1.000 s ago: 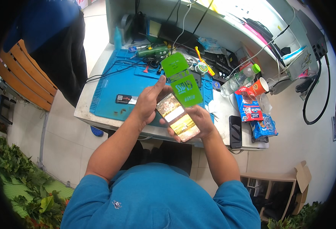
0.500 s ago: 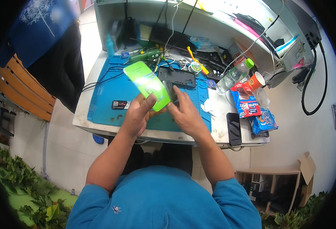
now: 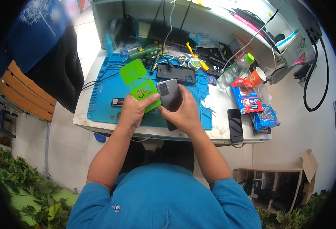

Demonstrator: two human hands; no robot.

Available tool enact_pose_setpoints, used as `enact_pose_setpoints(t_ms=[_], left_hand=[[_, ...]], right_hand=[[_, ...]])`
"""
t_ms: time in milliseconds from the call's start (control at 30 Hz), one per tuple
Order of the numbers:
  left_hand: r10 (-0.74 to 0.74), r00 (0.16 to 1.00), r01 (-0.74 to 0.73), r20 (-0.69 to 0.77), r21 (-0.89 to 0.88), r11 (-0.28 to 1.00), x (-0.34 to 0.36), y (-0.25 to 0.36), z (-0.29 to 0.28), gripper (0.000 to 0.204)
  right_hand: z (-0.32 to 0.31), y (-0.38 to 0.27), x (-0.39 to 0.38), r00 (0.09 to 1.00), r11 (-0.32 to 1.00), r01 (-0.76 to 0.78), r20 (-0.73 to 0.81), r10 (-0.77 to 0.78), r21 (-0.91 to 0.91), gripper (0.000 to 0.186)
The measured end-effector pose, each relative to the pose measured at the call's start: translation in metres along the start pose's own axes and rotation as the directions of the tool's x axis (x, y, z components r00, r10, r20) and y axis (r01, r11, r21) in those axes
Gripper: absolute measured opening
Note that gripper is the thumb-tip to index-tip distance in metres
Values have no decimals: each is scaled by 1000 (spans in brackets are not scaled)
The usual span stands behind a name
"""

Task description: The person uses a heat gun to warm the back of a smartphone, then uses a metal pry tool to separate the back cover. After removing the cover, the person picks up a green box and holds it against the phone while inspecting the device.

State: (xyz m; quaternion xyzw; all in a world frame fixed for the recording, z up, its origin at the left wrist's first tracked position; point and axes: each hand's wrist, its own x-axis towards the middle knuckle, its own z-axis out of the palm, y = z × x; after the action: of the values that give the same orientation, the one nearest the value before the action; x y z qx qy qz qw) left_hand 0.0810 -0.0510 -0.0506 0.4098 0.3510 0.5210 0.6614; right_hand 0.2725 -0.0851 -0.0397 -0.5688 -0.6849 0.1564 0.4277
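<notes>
My left hand (image 3: 133, 110) is closed on a bright green package sleeve (image 3: 133, 71), thumb on top; a see-through band crosses its middle. Beside it my right hand (image 3: 186, 114) grips a grey smartphone (image 3: 169, 97) by its edge, the back with its camera block facing up. Both are held above a blue repair mat (image 3: 103, 89), the sleeve's lower part close to the phone's left edge. Near my left hand a small black battery-like block (image 3: 117, 102) lies on the mat. Just beyond the grey phone is a black phone frame (image 3: 176, 73).
Tools and cables clutter the back, with a green-handled tool (image 3: 144, 52) and a yellow tool (image 3: 197, 57). To the right are a clear bottle (image 3: 233, 74), an orange paper cup (image 3: 257, 76), snack packets (image 3: 247, 100) and a black phone (image 3: 235, 125). A person (image 3: 49, 57) stands at the left.
The green sleeve has tipped back so its two panels face up. The grey phone, mostly hidden behind it before, now shows in my right hand, apart from the sleeve's upper part.
</notes>
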Motion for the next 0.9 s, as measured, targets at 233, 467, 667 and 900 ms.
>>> enact_pose_setpoints(t_ms=[233, 467, 667, 900], left_hand=[[-32, 999, 31, -19, -18, 999, 1, 3, 0, 27], [-53, 999, 53, -6, -20, 998, 1, -3, 0, 27], [-50, 999, 49, 18, 54, 997, -3, -8, 3, 26], [-65, 994, 61, 90, 48, 997, -19, -5, 17, 35]], right_hand=[[-5, 13, 2, 908, 553, -417, 355, 222, 721, 74], [-10, 6, -2, 808, 85, -583, 567, 158, 808, 45], [-3, 19, 0, 825, 124, -557, 530, 195, 821, 42], [-6, 18, 15, 889, 92, -422, 392, 239, 902, 35]])
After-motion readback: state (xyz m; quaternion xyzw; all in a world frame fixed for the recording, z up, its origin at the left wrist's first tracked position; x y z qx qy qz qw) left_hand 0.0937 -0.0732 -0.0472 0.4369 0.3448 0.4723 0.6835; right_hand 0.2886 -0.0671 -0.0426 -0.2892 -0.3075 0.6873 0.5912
